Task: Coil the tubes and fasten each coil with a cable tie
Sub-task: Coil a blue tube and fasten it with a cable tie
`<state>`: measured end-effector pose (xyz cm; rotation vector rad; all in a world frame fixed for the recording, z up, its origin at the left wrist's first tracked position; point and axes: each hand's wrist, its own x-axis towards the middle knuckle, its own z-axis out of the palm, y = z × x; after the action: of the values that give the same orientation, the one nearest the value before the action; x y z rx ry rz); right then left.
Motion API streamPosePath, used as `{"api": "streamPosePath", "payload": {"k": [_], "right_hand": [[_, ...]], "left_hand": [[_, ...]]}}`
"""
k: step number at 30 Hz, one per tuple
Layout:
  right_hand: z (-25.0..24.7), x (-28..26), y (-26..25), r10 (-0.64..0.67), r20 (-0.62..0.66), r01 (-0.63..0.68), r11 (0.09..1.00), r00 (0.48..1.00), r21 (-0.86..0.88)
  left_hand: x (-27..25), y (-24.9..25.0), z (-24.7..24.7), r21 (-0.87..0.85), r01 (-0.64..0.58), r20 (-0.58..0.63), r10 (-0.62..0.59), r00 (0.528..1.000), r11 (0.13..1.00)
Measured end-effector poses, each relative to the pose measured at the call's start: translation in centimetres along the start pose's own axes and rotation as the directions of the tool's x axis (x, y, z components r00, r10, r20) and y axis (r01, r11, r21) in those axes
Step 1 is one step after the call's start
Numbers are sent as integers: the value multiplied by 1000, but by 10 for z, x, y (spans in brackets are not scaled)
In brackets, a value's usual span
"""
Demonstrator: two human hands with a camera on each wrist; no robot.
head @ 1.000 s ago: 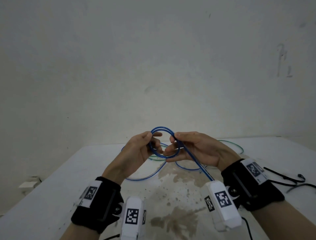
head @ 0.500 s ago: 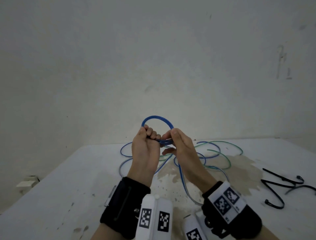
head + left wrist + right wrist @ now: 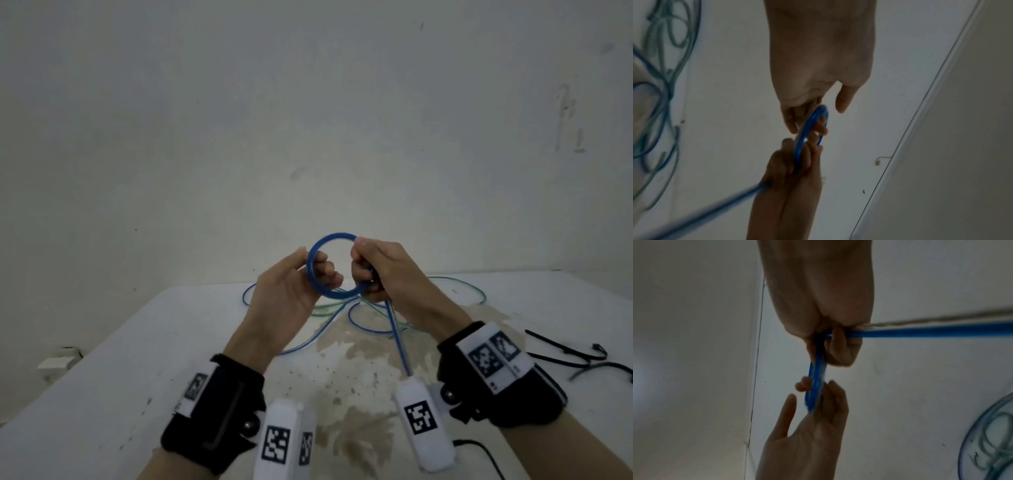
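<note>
A small coil of blue tube (image 3: pixel 334 236) is held up in the air above the table, facing me as a full ring. My left hand (image 3: pixel 291 284) grips its left side, fingers curled through the ring and thumb outside. My right hand (image 3: pixel 380 270) is fisted on its right side. The rest of the blue tube (image 3: pixel 397 339) runs from that fist down toward my right wrist. The left wrist view shows the coil (image 3: pixel 800 146) edge-on between both hands. In the right wrist view the coil (image 3: pixel 816 386) is also edge-on, and the tube's tail (image 3: pixel 931 333) leaves to the right.
Loose loops of green tube (image 3: pixel 472 287) and more blue tube (image 3: pixel 363 327) lie at the back of the white, stained table (image 3: pixel 102 394). Several black cable ties (image 3: pixel 561 349) lie at the right. A bare wall stands just behind the table.
Half a second ago the hands were pinched close together. They have since swung apart, the coil has turned to face me as a full ring, and the right hand has shifted to its right side.
</note>
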<state>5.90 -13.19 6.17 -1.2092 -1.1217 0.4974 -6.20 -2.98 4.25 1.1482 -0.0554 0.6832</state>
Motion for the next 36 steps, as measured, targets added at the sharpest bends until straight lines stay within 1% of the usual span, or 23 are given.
{"api": "streamPosePath", "payload": {"k": [1, 3, 5, 6, 8, 10, 12, 16, 18, 20, 21, 23, 26, 28, 29, 31, 32, 34, 35, 36], "right_hand": [[-4, -1, -4, 29, 72, -24, 997, 997, -77], [-8, -2, -10, 94, 178, -52, 972, 979, -228], [-8, -2, -13, 123, 219, -53, 952, 968, -301], [-7, -2, -14, 118, 211, -51, 953, 970, -299], [-4, -1, -12, 74, 152, -34, 967, 986, -253], [-3, -1, -8, 21, 93, -5, 986, 995, -168], [-3, -3, -4, 0, 78, 5, 998, 997, -67], [-2, -8, 8, -1, 85, -2, 1000, 996, 26], [1, -11, 14, -25, 68, 23, 999, 997, 31], [4, -12, 18, -65, 40, 65, 998, 997, -7], [5, -12, 19, -79, 31, 79, 997, 996, -20], [4, -12, 20, -92, 20, 93, 995, 996, -32], [0, -9, 21, -93, -2, 93, 993, 996, -72], [-5, -7, 20, -73, 6, 73, 984, 997, -164], [-8, -7, 19, -58, 46, 67, 970, 997, -232], [-11, -6, 14, -39, 182, 109, 913, 982, -392], [-12, -5, 11, -29, 243, 145, 868, 970, -475], [-11, -4, 4, -7, 311, 204, 769, 951, -606], [-10, -3, 1, 0, 329, 223, 734, 944, -642], [-10, -3, -2, 8, 340, 230, 722, 940, -653]], "left_hand": [[2, 7, -3, 100, 46, 0, -47, 999, 994], [6, 16, -3, 319, 125, -6, -130, 991, 940], [9, 19, 0, 431, 154, 8, -174, 985, 889], [10, 20, 2, 450, 136, 14, -159, 987, 883], [10, 16, 6, 430, 58, 3, -66, 998, 901], [10, 10, 10, 348, -2, -52, 21, 998, 938], [12, 3, 12, 256, -50, -119, 83, 989, 965], [15, -4, 12, 102, -132, -252, 154, 955, 986], [16, -7, 13, 84, -160, -280, 177, 944, 984], [16, -10, 13, 92, -179, -289, 199, 937, 979], [15, -11, 13, 97, -179, -285, 200, 937, 979], [11, -11, 10, 82, -144, -242, 160, 957, 986], [6, -3, 5, 48, -1, -113, 7, 994, 999], [5, 6, 2, 153, 87, -30, -83, 996, 984], [5, 11, 1, 236, 120, -7, -122, 993, 964], [8, 17, -1, 426, 161, 8, -182, 983, 890], [10, 18, -1, 542, 165, 12, -204, 979, 824], [12, 19, 3, 749, 140, 30, -245, 969, 647], [13, 18, 5, 799, 121, 40, -253, 967, 589], [14, 17, 6, 815, 110, 48, -256, 965, 569]]}}
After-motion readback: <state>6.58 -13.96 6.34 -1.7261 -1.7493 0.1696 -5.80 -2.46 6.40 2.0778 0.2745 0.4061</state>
